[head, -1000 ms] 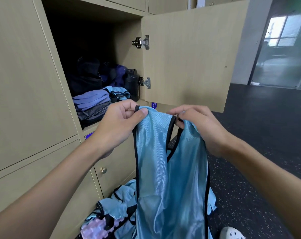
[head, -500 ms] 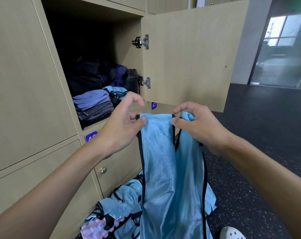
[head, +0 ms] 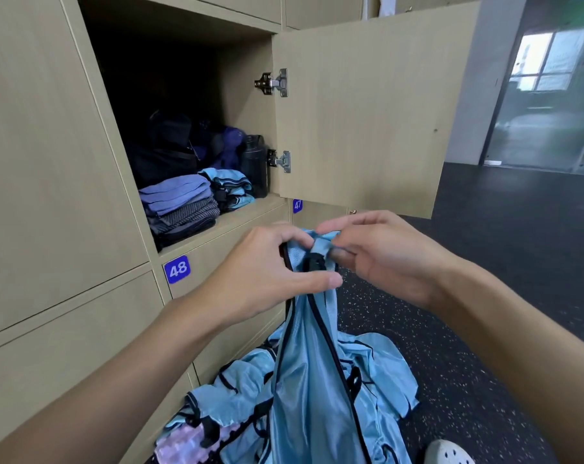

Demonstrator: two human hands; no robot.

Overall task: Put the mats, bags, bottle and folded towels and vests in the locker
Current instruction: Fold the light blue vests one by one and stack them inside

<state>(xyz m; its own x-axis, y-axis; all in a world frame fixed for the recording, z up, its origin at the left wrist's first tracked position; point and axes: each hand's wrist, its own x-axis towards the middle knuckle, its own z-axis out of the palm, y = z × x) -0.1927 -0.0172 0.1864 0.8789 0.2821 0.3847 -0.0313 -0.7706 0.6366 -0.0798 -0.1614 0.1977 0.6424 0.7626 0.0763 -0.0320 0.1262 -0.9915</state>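
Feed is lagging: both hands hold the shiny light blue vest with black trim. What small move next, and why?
Probably fold it in half: left hand and right hand pinch the straps together, yet the shiny light blue vest hangs full length, unlike the folded blue vests in the locker.

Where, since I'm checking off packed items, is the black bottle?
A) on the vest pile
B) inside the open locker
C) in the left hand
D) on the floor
B: the black bottle stands inside the open locker against its right wall, beside the folded blue vests.
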